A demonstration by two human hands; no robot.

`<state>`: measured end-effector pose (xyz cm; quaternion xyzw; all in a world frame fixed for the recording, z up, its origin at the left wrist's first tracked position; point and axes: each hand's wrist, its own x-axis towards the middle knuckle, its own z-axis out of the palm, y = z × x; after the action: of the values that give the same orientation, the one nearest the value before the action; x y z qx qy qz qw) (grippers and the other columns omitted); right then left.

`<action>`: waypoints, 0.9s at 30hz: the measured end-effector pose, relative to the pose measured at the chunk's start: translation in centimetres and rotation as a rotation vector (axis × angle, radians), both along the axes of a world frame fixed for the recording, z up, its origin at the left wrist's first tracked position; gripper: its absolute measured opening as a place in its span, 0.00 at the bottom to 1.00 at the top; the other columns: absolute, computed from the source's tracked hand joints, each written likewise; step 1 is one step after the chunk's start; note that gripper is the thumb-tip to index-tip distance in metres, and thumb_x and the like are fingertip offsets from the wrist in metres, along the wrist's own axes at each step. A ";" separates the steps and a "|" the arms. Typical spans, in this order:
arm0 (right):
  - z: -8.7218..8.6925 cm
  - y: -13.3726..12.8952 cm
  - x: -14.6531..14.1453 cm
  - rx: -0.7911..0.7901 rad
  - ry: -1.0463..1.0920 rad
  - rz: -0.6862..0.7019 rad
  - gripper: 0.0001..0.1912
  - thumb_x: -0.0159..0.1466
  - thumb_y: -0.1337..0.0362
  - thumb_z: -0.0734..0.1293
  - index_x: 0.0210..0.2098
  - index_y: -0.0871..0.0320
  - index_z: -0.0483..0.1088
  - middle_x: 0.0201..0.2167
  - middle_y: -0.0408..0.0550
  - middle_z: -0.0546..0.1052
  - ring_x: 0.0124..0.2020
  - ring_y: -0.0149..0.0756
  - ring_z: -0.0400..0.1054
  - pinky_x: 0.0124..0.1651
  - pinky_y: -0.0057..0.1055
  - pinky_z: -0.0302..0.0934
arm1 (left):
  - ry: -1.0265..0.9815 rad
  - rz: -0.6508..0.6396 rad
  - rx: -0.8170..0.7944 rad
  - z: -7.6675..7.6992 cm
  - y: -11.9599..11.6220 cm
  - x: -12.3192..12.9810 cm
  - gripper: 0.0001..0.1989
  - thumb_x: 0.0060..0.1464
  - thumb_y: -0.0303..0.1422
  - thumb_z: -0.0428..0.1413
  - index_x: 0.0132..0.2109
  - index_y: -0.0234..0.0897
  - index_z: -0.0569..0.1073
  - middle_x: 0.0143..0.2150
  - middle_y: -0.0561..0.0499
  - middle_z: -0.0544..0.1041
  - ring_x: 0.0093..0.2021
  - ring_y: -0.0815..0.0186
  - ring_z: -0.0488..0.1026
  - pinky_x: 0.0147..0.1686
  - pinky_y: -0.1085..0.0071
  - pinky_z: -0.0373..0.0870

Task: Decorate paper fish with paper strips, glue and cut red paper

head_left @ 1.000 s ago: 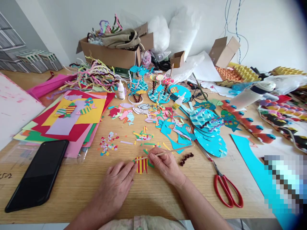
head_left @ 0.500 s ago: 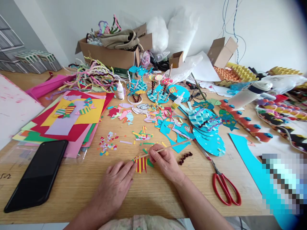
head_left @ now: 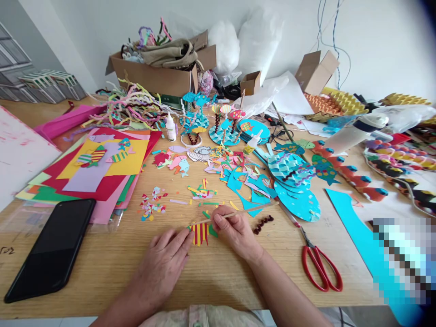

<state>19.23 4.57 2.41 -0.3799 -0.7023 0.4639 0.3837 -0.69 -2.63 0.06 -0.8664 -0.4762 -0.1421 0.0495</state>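
A small paper fish (head_left: 200,234) with red and yellow stripes and green end pieces lies flat on the table in front of me. My left hand (head_left: 169,254) holds its left end down, fingers close together. Between the thumb and fingers of my right hand (head_left: 235,229) is a thin wooden stick (head_left: 250,209). Its left tip is at the fish's upper edge; whether it touches the paper I cannot tell. A dark brown coiled pipe cleaner (head_left: 263,225) lies right of my right hand. Paper strips (head_left: 200,193) and tiny cut pieces (head_left: 153,204) are scattered beyond my hands.
Red-handled scissors (head_left: 322,268) lie at the right, a black phone (head_left: 51,250) at the left. Coloured paper sheets (head_left: 136,156) are stacked behind the phone. Glue bottles (head_left: 170,127), blue paper discs (head_left: 296,200), a pile of pipe cleaners (head_left: 136,106) and a cardboard box (head_left: 153,79) stand farther back.
The stick's right end has shifted slightly to the right and away from me. My hands stay nearly in place, and the striped fish has not visibly moved.
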 end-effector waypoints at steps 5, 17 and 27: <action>-0.2 0.1 0.0 0.003 0.003 0.000 0.17 0.66 0.59 0.56 0.23 0.57 0.62 0.21 0.42 0.64 0.24 0.29 0.58 0.28 0.27 0.53 | -0.002 0.007 0.008 0.1 0.0 0.0 0.17 0.62 0.28 0.42 0.51 0.40 0.71 0.47 0.51 0.76 0.44 0.62 0.67 0.41 0.66 0.58; -0.6 -0.1 -0.1 0.071 -0.064 0.043 0.15 0.66 0.61 0.56 0.24 0.57 0.61 0.22 0.42 0.64 0.25 0.29 0.58 0.29 0.27 0.54 | -0.009 0.014 -0.011 0.3 -0.1 0.1 0.16 0.61 0.29 0.43 0.50 0.40 0.71 0.47 0.52 0.76 0.45 0.62 0.67 0.41 0.66 0.57; -0.4 0.0 0.2 0.054 0.023 0.023 0.14 0.67 0.61 0.56 0.25 0.57 0.62 0.22 0.42 0.64 0.25 0.29 0.58 0.29 0.26 0.55 | -0.035 0.013 0.036 0.1 0.1 0.1 0.18 0.63 0.30 0.39 0.50 0.38 0.72 0.46 0.52 0.77 0.44 0.62 0.67 0.42 0.66 0.57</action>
<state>19.44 4.58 1.99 -0.3558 -0.7145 0.4536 0.3964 -0.55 -2.58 0.19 -0.8595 -0.4801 -0.1656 0.0577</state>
